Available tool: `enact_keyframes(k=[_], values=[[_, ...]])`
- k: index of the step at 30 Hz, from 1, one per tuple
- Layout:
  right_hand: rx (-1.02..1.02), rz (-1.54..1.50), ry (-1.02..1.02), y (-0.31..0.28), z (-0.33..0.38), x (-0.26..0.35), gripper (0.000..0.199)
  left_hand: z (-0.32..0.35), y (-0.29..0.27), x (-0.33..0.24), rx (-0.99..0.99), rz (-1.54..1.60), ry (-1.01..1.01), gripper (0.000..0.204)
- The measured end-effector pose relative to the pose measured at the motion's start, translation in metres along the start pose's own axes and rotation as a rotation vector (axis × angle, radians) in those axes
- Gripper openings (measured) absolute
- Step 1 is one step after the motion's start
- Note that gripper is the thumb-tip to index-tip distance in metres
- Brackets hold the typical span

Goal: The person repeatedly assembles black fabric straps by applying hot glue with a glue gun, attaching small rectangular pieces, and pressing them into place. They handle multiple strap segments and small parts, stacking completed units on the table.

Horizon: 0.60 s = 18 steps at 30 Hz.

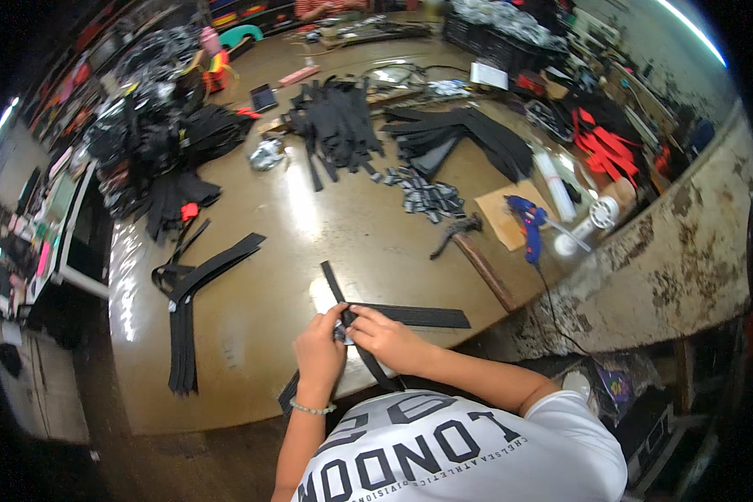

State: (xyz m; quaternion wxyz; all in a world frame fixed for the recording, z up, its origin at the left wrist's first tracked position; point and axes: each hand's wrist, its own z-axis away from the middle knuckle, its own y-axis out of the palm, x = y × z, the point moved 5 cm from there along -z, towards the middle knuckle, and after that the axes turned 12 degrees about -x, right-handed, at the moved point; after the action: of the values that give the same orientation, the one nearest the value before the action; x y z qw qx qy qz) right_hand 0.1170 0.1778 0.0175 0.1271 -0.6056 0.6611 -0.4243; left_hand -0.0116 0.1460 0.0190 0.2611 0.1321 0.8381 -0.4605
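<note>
At the table's near edge my left hand and my right hand meet, fingers pinched together on a black strap. One end of the strap points away from me, and another length hangs toward my lap. A bundle of flat black straps runs out to the right from under my fingers. Something small and silvery-grey shows between my hands, too covered to name. On the left lies a bent, joined bundle of black straps.
A hammer and a blue glue gun on cardboard lie right. Farther back are grey folded pieces, black strap piles and a plastic-wrapped heap. A person is at the far edge.
</note>
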Motion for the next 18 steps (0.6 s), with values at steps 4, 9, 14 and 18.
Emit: enact_keyframes(k=[4, 9, 14, 18], values=[[0.297, -0.13, 0.081, -0.005, 0.01, 0.016, 0.025, -0.003, 0.0, -0.001, -0.005, -0.049, 0.009, 0.045], [0.189, -0.586, 0.447, -0.062, 0.039, -0.015, 0.024, -0.008, -0.002, -0.003, -0.016, -0.052, -0.042, 0.024], [-1.237, 0.382, 1.087, -0.205, 0.134, -0.165, 0.051, -0.005, -0.012, 0.002, -0.123, -0.022, -0.224, 0.014], [-0.802, 0.189, 1.064, -0.215, 0.146, -0.244, 0.06, 0.002, -0.034, 0.007, -0.182, 0.088, -0.23, 0.013]])
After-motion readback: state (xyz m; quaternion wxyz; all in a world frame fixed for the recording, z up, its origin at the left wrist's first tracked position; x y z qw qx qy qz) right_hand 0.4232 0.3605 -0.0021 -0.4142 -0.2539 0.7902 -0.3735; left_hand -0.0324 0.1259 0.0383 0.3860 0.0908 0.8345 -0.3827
